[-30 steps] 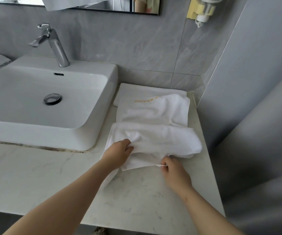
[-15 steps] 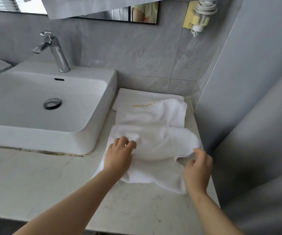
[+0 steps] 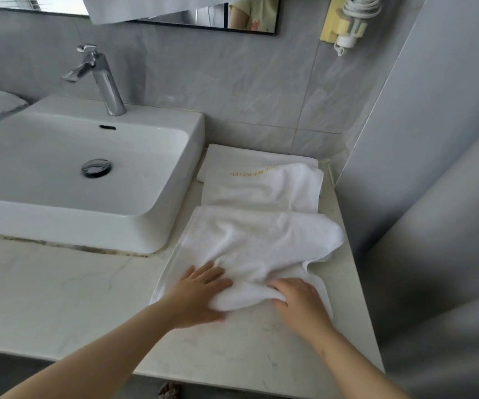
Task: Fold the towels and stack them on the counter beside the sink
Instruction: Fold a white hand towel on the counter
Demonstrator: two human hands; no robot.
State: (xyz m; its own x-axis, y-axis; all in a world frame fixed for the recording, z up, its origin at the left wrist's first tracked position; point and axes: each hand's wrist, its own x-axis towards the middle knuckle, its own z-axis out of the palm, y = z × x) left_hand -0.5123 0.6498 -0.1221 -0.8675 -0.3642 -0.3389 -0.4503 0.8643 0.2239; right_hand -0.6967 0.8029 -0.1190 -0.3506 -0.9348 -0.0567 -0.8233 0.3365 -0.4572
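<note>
Bench [image 3: 59, 298] w/ sink [image 3: 172, 180] at 10 o'clock; both hands on a half-folded towel [image 3: 261, 240].

The loose towel lies rumpled on the bench at the sink's 4 o'clock, near edge doubled into a soft roll. Folded towel [image 3: 261, 191] w/ gold lettering lies flat at its 12 o'clock, edges touching, close to the back wall. L hand [image 3: 198, 295] lies flat on the loose towel's 7 o'clock corner, fingers straight, pressing. R hand [image 3: 298, 298] at its 5 o'clock, fingers curled into the roll, gripping it. Tap [image 3: 103, 79] stands at the sink's 12 o'clock.
</note>
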